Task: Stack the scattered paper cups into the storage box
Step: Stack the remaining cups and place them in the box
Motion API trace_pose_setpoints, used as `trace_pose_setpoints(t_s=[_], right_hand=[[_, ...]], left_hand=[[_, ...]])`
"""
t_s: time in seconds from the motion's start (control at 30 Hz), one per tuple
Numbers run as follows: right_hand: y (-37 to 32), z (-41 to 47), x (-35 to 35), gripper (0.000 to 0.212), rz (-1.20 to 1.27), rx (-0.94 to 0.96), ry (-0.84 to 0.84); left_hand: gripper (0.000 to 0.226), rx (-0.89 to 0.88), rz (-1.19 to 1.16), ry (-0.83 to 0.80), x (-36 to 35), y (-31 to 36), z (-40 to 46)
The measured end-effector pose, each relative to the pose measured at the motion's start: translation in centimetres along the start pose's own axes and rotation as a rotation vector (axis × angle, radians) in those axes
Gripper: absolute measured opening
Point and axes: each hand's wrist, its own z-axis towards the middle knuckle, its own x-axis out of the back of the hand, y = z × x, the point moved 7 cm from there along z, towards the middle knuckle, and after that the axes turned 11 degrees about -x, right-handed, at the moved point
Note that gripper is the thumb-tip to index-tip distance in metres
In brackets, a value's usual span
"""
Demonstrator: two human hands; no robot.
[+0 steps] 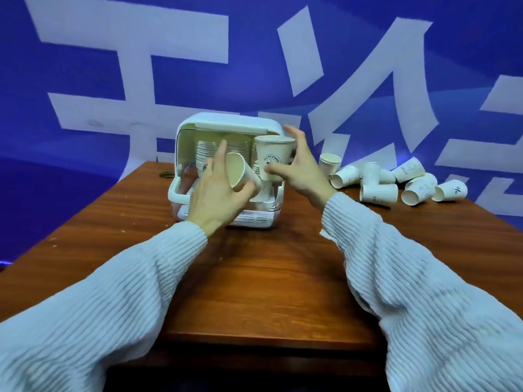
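A white storage box (230, 121) with its clear front flap folded down stands at the table's far middle. Stacks of paper cups (205, 154) fill its inside. My left hand (218, 190) grips a paper cup (237, 171) tilted on its side, mouth towards me, right in front of the box opening. My right hand (302, 165) holds an upright printed paper cup (274, 157) between thumb and fingers, just right of the other cup, near the box's upper right corner.
Several loose paper cups (396, 182) lie scattered on the wooden table (268, 273) to the right of the box, one standing upright (329, 162). A blue banner with white characters (141, 66) hangs behind. A small dark object (167, 174) lies left of the box.
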Motion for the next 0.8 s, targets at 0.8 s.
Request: trace_pose_setpoints(t_s=[0.8], right_hand=[[2.9, 3.8, -10.7, 0.065, -0.659, 0.002, -0.181]], left_hand=[[0.069, 0.0, -0.057, 0.2, 3.3, -6.1, 5.1]])
